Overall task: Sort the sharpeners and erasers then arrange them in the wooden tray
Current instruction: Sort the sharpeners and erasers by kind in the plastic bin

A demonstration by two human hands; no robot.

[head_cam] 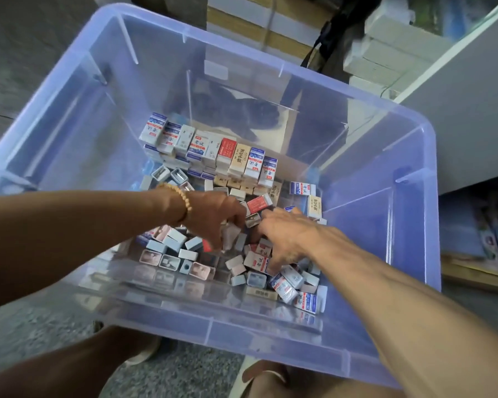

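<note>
Reaching into the clear plastic bin (357,116) with both hands, I am somewhere in the middle of the sort, by my reading. Along the far part of the bin floor a stacked row of erasers (210,152) in paper sleeves stands upright, side by side, several layers deep; that part looks arranged. Just in front of its left end sit a few small sharpeners (170,175), grouped but not many. Everything nearer to me is a loose heap of mixed erasers and sharpeners (170,251), lying at all angles, so most of the picking is left.

My left hand (216,214), with a bead bracelet (179,198) at the wrist, is down in the heap with its fingers curled; something pale shows beneath them, but blur keeps me from saying whether the grip has closed on a piece, so I cannot tell. My right hand (285,237) lies over the right side of the heap, fingers spread and fairly straight, touching the pieces under it without clasping any that I can see; I judge that grip open.

No wooden tray is visible here; the pieces all lie in the plastic bin, which rests on the floor (41,320) in front of my knees. So the final arranging in a tray, as far as I can judge, is not yet begun.
</note>
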